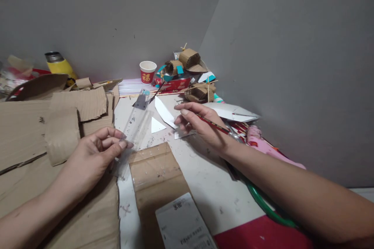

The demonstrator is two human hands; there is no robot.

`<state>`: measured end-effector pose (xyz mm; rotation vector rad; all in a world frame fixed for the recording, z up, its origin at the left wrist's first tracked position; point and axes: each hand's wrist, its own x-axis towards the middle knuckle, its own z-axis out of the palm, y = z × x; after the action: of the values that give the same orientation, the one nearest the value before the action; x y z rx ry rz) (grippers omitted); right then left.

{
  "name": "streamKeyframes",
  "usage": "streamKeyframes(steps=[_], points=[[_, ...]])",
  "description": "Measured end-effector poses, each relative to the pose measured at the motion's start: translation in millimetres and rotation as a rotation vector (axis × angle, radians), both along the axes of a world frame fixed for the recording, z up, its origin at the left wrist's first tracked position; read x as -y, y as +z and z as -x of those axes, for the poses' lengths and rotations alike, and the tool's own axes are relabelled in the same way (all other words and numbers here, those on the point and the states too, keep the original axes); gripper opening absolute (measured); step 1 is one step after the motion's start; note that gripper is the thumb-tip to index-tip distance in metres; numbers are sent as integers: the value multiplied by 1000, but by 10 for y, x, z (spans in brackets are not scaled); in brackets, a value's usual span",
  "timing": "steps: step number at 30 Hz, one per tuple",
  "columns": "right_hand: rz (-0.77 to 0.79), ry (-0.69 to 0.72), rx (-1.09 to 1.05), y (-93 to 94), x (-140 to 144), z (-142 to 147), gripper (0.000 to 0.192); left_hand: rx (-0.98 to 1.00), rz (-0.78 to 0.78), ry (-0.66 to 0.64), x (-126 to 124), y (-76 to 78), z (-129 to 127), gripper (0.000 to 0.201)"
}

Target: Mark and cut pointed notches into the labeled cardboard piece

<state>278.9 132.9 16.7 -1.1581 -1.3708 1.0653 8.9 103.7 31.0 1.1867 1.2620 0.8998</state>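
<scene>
My left hand pinches a clear plastic ruler near its lower part, and the ruler slants up and away over the white tabletop. In my right hand a dark red pencil lies between thumb and fingers, its back end toward my wrist. The pencil's tip is hard to make out. Below and between the hands lies a brown cardboard strip with a white printed label. White paper pieces, one long and one triangular, lie beyond it.
Cardboard sheets cover the left side. At the back stand a yellow bottle, a red-and-white paper cup and small cardboard models. On the right are a pink item, a green curved handle and a red surface.
</scene>
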Motion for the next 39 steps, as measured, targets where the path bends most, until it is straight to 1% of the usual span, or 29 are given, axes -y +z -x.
streamKeyframes(steps=[6, 14, 19, 21, 24, 27, 30, 32, 36, 39], points=[[-17, 16, 7, -13, -8, 5, 27, 5, 20, 3, -3, -23, -1, 46], [-15, 28, 27, -16, -2, 5, 29, 1, 14, -47, -24, -40, 22, 45], [-13, 39, 21, -14, -10, 8, 26, 10, 41, -67, -22, -38, 49, 44], [-9, 52, 10, -21, -8, 3, 25, 21, 31, -95, -15, -29, 53, 47], [-7, 68, -6, -43, -4, -7, 23, -14, 14, -167, -5, -18, 47, 54], [-7, 81, -13, -63, -1, -10, 22, -59, 25, -233, 12, -12, 36, 62], [6, 89, -4, -65, 3, -1, 22, -73, 52, -281, 43, 3, 22, 65], [11, 82, 3, -56, 6, 10, 23, -63, 87, -287, 65, 20, 11, 68], [13, 64, 21, -33, 10, 30, 26, -80, 148, -258, 81, 50, -8, 72], [13, 71, 23, -30, 14, 34, 27, -142, 142, -253, 68, 56, -8, 68]])
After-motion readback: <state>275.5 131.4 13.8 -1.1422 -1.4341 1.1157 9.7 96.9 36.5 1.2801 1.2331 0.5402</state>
